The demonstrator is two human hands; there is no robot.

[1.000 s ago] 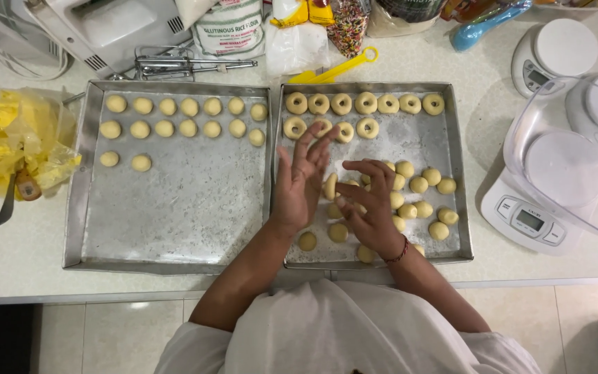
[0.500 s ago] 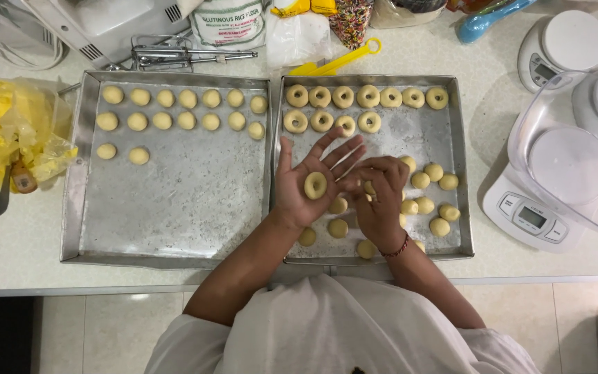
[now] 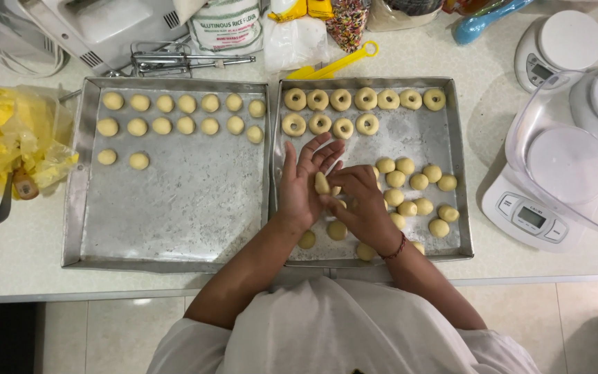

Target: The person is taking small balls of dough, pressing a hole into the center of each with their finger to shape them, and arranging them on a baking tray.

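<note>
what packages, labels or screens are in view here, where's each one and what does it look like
Flour bag: top centre behind the left tray, white with a green-lettered label.
Sprinkles bag: top centre, clear, multicoloured.
Yellow plastic bag: left edge, crumpled.
Round scale: top right, white, small grey screen.
Appliance screen: right, grey rectangle on a white base.

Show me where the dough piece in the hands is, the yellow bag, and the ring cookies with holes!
dough piece (image 3: 322,183), head view, middle of the piece against the left palm.
yellow bag (image 3: 15,142), head view, crinkled middle of the bag.
ring cookies (image 3: 341,100), head view, rim of one ring in the top row.
</note>
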